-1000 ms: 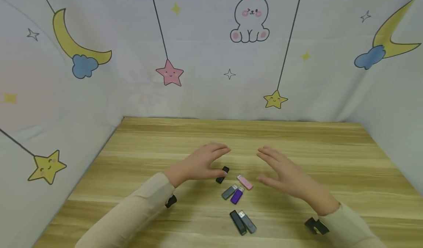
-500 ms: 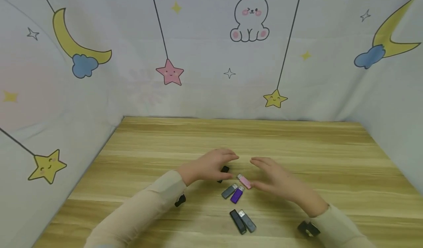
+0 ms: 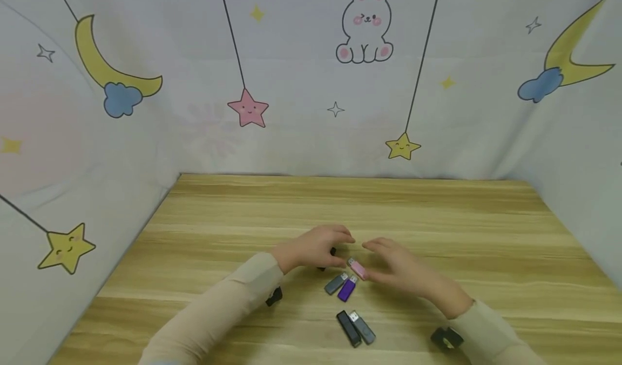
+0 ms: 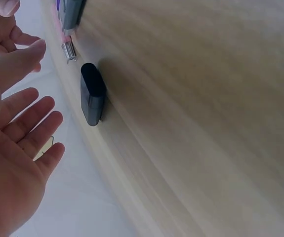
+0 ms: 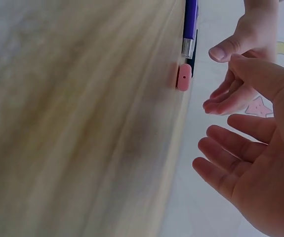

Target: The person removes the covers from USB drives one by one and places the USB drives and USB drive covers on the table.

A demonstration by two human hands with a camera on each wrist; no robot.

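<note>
My left hand hovers with relaxed fingers over a black USB stick, which it partly hides in the head view. My right hand faces it from the other side, fingers loosely spread, thumb tip beside a pink USB stick. Neither hand holds anything. Just nearer than the pink stick lie a grey USB stick and a purple one, side by side with metal plugs pointing away. Closest to me, a long black USB stick leans alongside another grey stick.
The sticks lie on a wood-grain table. A white cloth printed with stars, moons and a rabbit stands behind the table and along both sides. Black wrist cameras sit under the sleeves.
Both hands have moved toward each other and a little nearer to me, lowering over the sticks. The left hand now covers more of the black stick. The sticks have stayed in place.
</note>
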